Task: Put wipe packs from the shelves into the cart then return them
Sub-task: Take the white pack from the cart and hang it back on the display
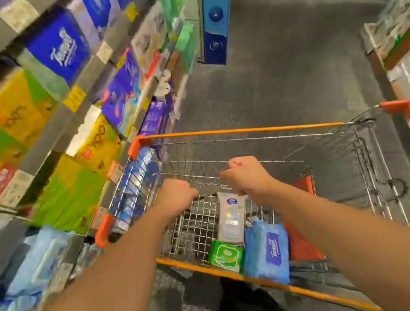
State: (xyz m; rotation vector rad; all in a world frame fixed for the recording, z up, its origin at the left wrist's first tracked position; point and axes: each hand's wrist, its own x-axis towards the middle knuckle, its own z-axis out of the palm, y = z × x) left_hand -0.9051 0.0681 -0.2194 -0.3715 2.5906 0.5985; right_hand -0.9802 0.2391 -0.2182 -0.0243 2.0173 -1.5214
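An orange-trimmed wire cart (248,129) stands in front of me beside the left shelves (44,146). In its near seat section lie three wipe packs: a white pack (231,215), a green pack (225,255) and a blue Tempo pack (266,253). Blue packs (135,182) lean against the cart's left wall. My left hand (178,194) and my right hand (247,175) are both closed in fists on the top wire of the seat panel, just above the white pack. Light blue wipe packs (40,259) sit on a low shelf at my left.
The left shelves hold yellow, green and blue tissue packs with price tags. A blue display column (216,13) stands at the far end of these shelves. More stacked goods (404,16) line the right side. Grey aisle floor (291,61) stretches ahead of the cart.
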